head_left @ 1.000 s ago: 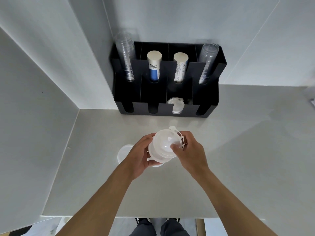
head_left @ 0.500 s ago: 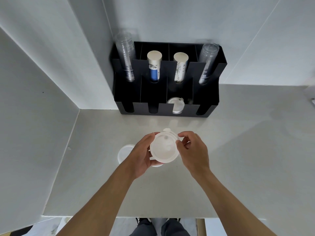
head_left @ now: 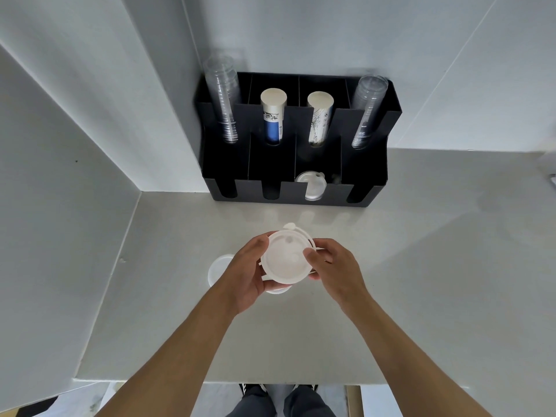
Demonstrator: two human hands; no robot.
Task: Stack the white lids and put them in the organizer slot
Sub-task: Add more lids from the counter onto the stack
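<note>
Nearest, our left hand (head_left: pixel 251 273) and right hand (head_left: pixel 332 270) grip a stack of white lids (head_left: pixel 287 257) between them, held above the pale worktop (head_left: pixel 406 266). Just beyond our left hand, another white lid (head_left: pixel 217 267) lies flat on the worktop. Farther back, against the wall, the black organizer (head_left: pixel 296 139) holds one lid (head_left: pixel 311 185) in a front slot, with clear cup stacks (head_left: pixel 224 100) and paper cups (head_left: pixel 272 114) behind.
</note>
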